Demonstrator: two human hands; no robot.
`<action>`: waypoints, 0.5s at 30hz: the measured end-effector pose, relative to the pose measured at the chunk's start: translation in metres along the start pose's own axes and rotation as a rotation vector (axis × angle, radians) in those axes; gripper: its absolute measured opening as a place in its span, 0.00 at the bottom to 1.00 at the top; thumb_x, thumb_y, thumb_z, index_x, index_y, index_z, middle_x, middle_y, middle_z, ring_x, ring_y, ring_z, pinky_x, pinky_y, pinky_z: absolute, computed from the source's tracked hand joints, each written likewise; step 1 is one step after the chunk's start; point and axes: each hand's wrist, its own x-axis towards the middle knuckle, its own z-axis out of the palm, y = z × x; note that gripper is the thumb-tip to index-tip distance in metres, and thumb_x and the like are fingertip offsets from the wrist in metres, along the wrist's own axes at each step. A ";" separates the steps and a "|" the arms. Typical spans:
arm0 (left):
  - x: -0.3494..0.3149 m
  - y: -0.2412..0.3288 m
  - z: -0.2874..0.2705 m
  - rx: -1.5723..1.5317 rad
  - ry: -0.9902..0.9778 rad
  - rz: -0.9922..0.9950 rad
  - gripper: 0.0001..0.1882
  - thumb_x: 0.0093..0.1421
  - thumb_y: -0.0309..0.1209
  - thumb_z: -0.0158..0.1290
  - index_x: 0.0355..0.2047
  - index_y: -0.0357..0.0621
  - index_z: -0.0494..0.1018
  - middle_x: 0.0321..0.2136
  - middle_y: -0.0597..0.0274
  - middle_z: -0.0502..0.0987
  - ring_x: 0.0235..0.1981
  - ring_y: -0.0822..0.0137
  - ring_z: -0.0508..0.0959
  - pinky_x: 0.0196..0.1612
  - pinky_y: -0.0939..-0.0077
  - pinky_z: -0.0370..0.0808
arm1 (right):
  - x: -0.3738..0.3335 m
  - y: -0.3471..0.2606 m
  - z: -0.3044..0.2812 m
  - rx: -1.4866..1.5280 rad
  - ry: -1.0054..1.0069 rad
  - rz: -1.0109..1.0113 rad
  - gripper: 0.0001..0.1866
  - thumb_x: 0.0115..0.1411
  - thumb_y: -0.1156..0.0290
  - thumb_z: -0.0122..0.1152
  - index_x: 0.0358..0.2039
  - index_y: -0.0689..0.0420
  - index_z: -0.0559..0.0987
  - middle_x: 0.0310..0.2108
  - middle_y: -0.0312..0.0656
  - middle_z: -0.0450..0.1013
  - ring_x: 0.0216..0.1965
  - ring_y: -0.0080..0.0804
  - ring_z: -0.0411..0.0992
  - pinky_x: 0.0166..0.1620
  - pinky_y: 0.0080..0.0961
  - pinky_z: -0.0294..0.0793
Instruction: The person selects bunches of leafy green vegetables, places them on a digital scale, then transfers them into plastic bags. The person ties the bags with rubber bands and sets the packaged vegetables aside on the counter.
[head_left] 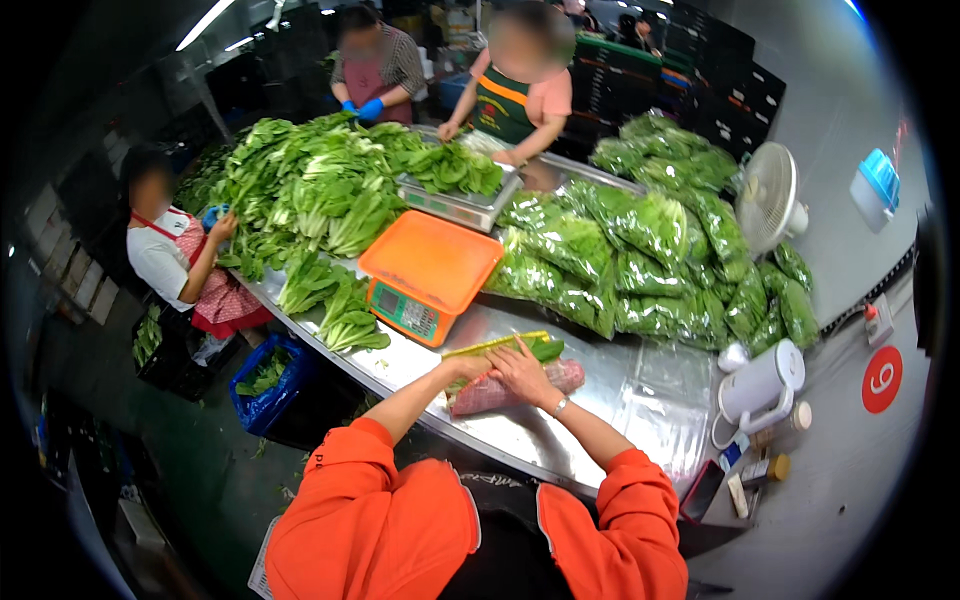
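My left hand [468,368] is closed at the near ends of some green leaves; what it grips is partly hidden. Beside it, my right hand [522,374] lies over the leaves with its fingers stretched out flat. Just beyond both hands runs a long yellow strip [494,343], its kind unclear. Dark green leaves [547,350] stick out past my right fingertips. Under my right wrist is a pink-red bundle [515,388] that looks like cloth or wrapped material. Directly behind the hands, an orange weighing scale [435,262] stands on the metal table [590,415].
Loose leafy greens [310,185] heap up at the left, and bagged greens [620,250] at the right. A second scale [465,205] carries greens. Three people work around the table. A white kettle [762,380] and fan [770,198] stand right; a blue-lined bin [265,380] is left.
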 end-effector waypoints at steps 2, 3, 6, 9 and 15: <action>-0.001 -0.022 0.007 -0.046 -0.028 -0.084 0.21 0.59 0.40 0.47 0.45 0.35 0.68 0.46 0.42 0.73 0.47 0.53 0.73 0.50 0.65 0.68 | -0.001 -0.003 0.003 0.080 -0.002 0.056 0.24 0.60 0.56 0.50 0.52 0.58 0.70 0.48 0.46 0.71 0.52 0.38 0.67 0.59 0.40 0.58; -0.001 -0.034 0.009 -0.073 -0.047 -0.159 0.22 0.58 0.41 0.49 0.45 0.35 0.69 0.45 0.42 0.73 0.45 0.52 0.74 0.48 0.64 0.69 | 0.001 -0.006 0.002 0.104 -0.013 0.087 0.24 0.59 0.56 0.50 0.51 0.58 0.70 0.48 0.46 0.71 0.51 0.39 0.68 0.58 0.39 0.60; 0.002 -0.007 -0.012 -0.128 -0.040 -0.209 0.27 0.55 0.43 0.53 0.48 0.35 0.68 0.49 0.42 0.71 0.49 0.53 0.72 0.51 0.64 0.67 | -0.002 -0.007 0.001 0.134 -0.007 0.200 0.24 0.59 0.56 0.52 0.50 0.58 0.71 0.47 0.46 0.72 0.48 0.40 0.70 0.55 0.36 0.64; -0.017 0.012 -0.031 -0.419 0.013 -0.203 0.54 0.46 0.42 0.63 0.65 0.39 0.42 0.60 0.41 0.58 0.62 0.58 0.59 0.61 0.72 0.56 | -0.008 -0.009 0.008 0.128 0.037 0.239 0.23 0.57 0.57 0.54 0.48 0.58 0.72 0.44 0.46 0.73 0.43 0.40 0.71 0.50 0.34 0.68; -0.029 0.030 -0.045 -0.663 0.324 -0.353 0.39 0.50 0.32 0.58 0.61 0.38 0.54 0.56 0.42 0.64 0.58 0.56 0.64 0.58 0.66 0.60 | -0.020 -0.023 0.010 0.115 0.106 0.284 0.22 0.55 0.58 0.56 0.46 0.59 0.73 0.42 0.44 0.74 0.39 0.40 0.71 0.45 0.31 0.69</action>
